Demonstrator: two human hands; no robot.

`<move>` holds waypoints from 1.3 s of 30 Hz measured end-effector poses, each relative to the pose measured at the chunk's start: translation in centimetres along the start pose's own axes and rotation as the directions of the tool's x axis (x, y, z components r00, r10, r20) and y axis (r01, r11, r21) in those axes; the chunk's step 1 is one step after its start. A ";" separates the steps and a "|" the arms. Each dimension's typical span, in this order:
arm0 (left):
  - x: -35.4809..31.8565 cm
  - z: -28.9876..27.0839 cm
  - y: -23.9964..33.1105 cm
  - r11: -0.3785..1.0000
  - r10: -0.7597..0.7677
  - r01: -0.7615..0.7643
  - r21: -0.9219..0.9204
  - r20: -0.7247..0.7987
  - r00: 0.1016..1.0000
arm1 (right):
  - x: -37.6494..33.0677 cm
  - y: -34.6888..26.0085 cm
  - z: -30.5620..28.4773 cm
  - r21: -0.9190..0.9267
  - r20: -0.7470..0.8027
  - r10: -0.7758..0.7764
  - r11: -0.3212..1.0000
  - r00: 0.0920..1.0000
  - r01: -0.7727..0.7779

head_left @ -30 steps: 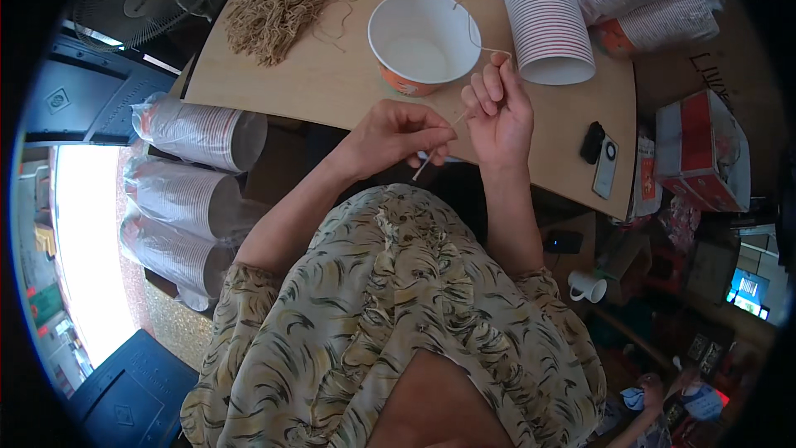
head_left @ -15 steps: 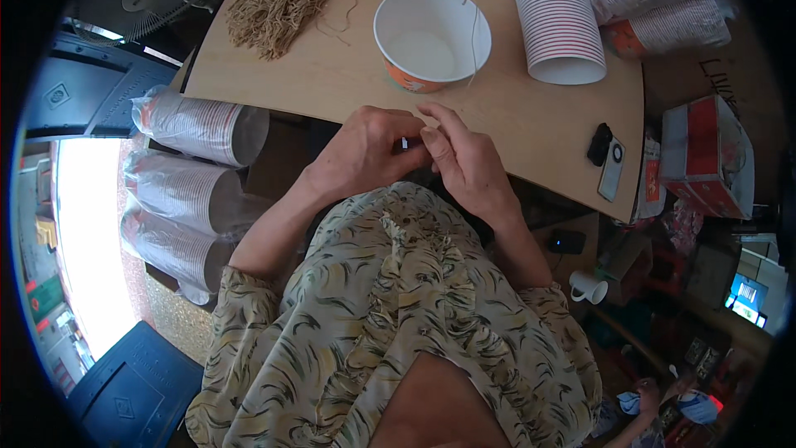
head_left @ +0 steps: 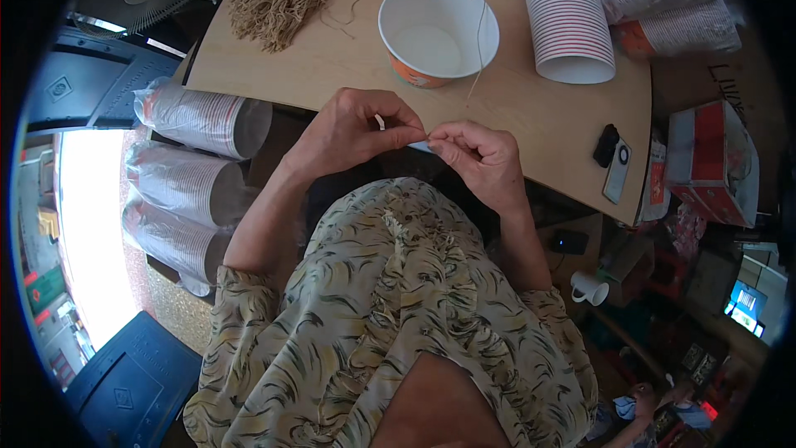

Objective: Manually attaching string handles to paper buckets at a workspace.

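Left hand [head_left: 369,129] and right hand [head_left: 489,162] each present a pinched grip, fingertips meeting; anything held is too fine to tell. A thin cord [head_left: 480,56] trails over the tub [head_left: 401,12] toward the worktop [head_left: 572,129]; a forearm's knock could dislodge it.

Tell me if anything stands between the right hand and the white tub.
Only a thin string, which trails over the near rim of the white tub toward the right hand. Nothing else visible stands in the way over that stretch of tabletop.
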State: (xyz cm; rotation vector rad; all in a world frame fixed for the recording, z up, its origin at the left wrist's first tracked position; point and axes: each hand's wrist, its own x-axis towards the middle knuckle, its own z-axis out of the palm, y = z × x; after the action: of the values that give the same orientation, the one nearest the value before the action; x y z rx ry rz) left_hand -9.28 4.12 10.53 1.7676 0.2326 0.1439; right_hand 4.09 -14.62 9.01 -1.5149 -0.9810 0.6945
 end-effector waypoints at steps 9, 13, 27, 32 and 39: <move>3.1 -4.5 -1.2 0.765 0.356 -0.168 0.622 -0.190 0.915 | -0.3 -0.3 -2.3 0.036 -0.236 0.008 0.999 0.972 0.000; 5.7 -5.3 -1.7 0.382 0.582 -0.251 0.889 -0.020 0.813 | 0.1 -1.2 -2.6 0.040 -0.314 -0.032 0.998 0.949 0.047; 5.1 -5.3 -0.4 0.958 0.114 -0.085 0.273 -0.092 0.989 | 4.5 -2.0 0.7 -0.411 -0.421 -0.537 0.831 0.731 0.375; 4.7 -4.6 -0.1 0.967 0.073 -0.038 0.253 -0.132 0.989 | 5.9 0.4 1.9 -0.537 -0.373 -0.574 0.774 0.729 0.334; 4.6 -4.0 -0.2 0.967 0.142 -0.102 0.232 -0.166 0.976 | 6.5 0.4 2.1 -0.671 -0.290 -0.655 0.659 0.698 0.340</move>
State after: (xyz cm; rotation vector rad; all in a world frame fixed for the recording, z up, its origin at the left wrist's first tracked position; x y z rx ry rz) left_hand -5.74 9.05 11.00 1.9942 0.2793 0.3825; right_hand 5.44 -7.92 8.81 -1.6719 -1.1771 -0.4825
